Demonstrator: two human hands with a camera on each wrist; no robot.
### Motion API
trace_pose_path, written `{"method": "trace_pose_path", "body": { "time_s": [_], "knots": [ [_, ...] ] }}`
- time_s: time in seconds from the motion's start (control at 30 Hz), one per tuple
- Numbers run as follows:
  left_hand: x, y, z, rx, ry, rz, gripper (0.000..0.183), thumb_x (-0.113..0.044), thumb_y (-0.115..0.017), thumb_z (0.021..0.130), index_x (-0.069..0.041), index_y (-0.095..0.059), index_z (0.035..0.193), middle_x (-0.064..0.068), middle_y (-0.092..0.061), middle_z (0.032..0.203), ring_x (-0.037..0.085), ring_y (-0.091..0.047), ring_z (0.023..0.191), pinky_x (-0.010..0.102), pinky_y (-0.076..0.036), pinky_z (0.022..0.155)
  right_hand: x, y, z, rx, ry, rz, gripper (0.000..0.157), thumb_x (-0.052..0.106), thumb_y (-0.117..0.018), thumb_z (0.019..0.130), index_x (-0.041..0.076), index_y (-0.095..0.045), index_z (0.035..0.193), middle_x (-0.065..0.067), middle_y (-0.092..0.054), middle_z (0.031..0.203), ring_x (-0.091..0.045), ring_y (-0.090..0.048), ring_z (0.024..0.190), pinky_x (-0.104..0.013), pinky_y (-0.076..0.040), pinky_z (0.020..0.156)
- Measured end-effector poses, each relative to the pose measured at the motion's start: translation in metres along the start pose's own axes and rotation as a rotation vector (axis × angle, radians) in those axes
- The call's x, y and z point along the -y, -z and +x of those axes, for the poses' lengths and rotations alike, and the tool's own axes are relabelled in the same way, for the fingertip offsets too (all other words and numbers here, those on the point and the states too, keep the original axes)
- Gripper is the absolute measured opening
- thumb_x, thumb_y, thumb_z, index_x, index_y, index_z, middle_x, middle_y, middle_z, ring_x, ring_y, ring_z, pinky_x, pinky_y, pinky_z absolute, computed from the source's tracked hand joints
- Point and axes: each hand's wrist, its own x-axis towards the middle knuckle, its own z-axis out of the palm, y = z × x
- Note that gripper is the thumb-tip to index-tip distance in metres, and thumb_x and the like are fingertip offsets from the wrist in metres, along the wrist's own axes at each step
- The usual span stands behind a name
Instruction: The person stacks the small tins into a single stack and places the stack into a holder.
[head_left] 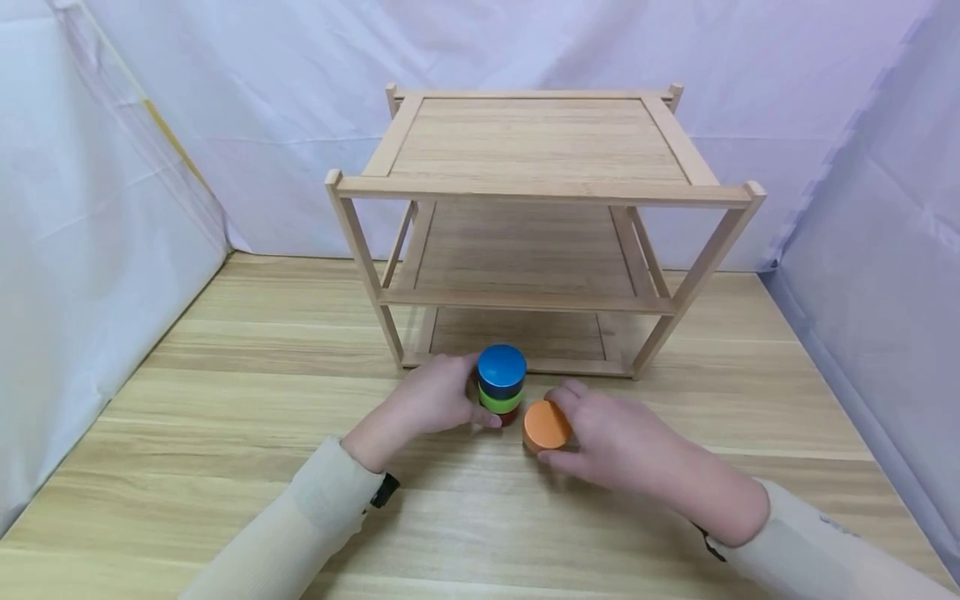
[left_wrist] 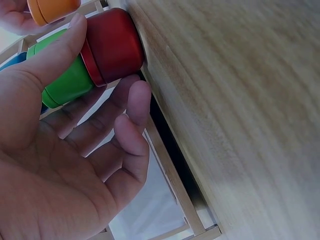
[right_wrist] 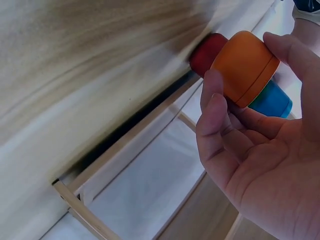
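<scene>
A stack of small round lidded canisters stands on the table in front of the rack: the red canister (left_wrist: 114, 46) is at the bottom, the green canister (left_wrist: 70, 82) in the middle and the blue canister (head_left: 502, 367) on top. My left hand (head_left: 442, 393) grips the stack from the left, thumb across the green and red ones in the left wrist view, fingers curving behind. Just right of the stack, my right hand (head_left: 611, 433) holds an orange canister (head_left: 546, 426) between thumb and fingers. In the right wrist view the orange canister (right_wrist: 245, 67) overlaps the stack, hiding much of the green one.
Behind the hands stands a three-tier wooden rack (head_left: 547, 190), its lowest shelf close to the stack. The wood-grain table (head_left: 247, 367) stretches to both sides. White cloth (head_left: 300, 75) hangs behind and at the left and right.
</scene>
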Motion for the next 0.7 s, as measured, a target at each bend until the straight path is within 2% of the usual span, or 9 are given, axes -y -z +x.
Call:
{"method": "trace_pose_path", "body": {
  "time_s": [0.2,0.43,0.57,0.7],
  "knots": [
    [0.001,-0.001,0.000,0.003,-0.007,0.003,0.064,-0.032,-0.097,0.079,-0.015,-0.067,0.133,0.005,-0.079,0.124,0.028,-0.075,0.114,0.049,-0.059,0.101,-0.001,0.009,-0.001,-0.018,-0.020,0.013,0.061,0.043,-0.086,0.088,0.003,-0.065,0.130,0.000,-0.068,0.110,-0.004,-0.057,0.075,-0.020,-0.051,0.063],
    [0.002,-0.001,0.001,0.006,-0.021,0.007,0.066,-0.033,-0.097,0.079,-0.014,-0.067,0.134,0.006,-0.079,0.124,0.029,-0.075,0.115,0.049,-0.060,0.100,-0.004,0.024,0.000,-0.066,-0.013,0.000,0.062,0.039,-0.087,0.086,0.001,-0.066,0.131,-0.007,-0.073,0.120,-0.011,-0.066,0.086,-0.028,-0.059,0.070],
    [0.001,0.000,0.001,0.011,-0.016,0.010,0.067,-0.033,-0.097,0.079,-0.014,-0.067,0.135,0.007,-0.078,0.126,0.029,-0.075,0.116,0.049,-0.060,0.101,-0.004,0.036,0.000,-0.053,-0.041,0.054,0.059,0.034,-0.088,0.086,0.002,-0.066,0.130,-0.003,-0.071,0.113,-0.009,-0.061,0.080,-0.023,-0.055,0.068],
    [0.002,0.001,0.001,0.008,-0.012,0.007,0.067,-0.034,-0.097,0.079,-0.013,-0.067,0.135,0.006,-0.078,0.126,0.029,-0.075,0.116,0.049,-0.059,0.102,-0.005,0.050,0.001,-0.080,-0.046,0.069,0.056,0.031,-0.088,0.086,0.002,-0.066,0.128,-0.002,-0.068,0.107,-0.009,-0.057,0.077,-0.021,-0.052,0.065]
  ]
}}
